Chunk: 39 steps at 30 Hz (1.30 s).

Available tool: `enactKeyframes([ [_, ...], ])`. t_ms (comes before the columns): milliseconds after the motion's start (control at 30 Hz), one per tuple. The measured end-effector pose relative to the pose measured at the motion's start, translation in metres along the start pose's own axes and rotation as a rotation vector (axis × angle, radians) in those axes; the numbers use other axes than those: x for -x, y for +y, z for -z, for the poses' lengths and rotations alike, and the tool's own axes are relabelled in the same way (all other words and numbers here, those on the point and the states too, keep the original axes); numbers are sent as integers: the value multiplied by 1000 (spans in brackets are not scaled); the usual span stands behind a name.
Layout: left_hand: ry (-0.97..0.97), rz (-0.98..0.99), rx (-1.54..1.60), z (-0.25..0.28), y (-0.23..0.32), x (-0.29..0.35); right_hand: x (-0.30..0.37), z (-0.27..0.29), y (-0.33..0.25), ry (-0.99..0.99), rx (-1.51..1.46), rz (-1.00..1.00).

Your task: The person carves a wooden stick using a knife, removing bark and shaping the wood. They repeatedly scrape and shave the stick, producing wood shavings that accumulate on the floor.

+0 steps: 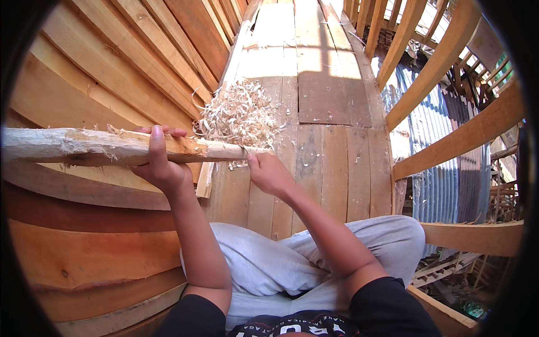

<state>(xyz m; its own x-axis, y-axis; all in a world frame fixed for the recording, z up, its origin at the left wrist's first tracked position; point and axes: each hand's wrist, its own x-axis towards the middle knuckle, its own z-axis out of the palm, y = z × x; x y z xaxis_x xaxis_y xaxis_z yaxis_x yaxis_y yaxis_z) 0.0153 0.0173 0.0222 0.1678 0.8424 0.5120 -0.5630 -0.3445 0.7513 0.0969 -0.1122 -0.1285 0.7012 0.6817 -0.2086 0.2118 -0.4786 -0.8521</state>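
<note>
- Pole (pixel 106 147) lies crosswise, clasped in left hand (pixel 167 168), thumb across it; thicker part runs out leftward.
- Right hand (pixel 270 175) curled closed at thin right end; cannot tell what it pinches.
- Pole pale, tapering, roughly shaved, frayed; orange-brown patch right of left hand.

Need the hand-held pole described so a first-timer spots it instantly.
Left of the plank floor is a mass of orange-brown boards. Crossing in front of them, gripped by the left hand, with the right hand at its thin end, is the pole. Unlike the flat boards, it's rounded, mostly pale and fibrous, tapering rightward.
</note>
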Motion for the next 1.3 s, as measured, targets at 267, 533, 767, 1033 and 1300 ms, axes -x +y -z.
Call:
enactKeyframes([
  [267, -54, 93, 83, 13, -2, -8, 8, 0, -13, -16, -108, 6],
  [533, -17, 94, 36, 11, -5, -9, 8, -8, -12, 60, -59, 182],
  [767, 10, 72, 73, 9, -3, -10, 15, -13, -19, 153, 77, 125],
  [1033, -25, 50, 15, 1, -6, -6, 0, -9, 42, 116, 143, -251],
  [1300, -163, 17, -115, -29, 5, 18, 19, 13, -26, 9, 89, -108],
])
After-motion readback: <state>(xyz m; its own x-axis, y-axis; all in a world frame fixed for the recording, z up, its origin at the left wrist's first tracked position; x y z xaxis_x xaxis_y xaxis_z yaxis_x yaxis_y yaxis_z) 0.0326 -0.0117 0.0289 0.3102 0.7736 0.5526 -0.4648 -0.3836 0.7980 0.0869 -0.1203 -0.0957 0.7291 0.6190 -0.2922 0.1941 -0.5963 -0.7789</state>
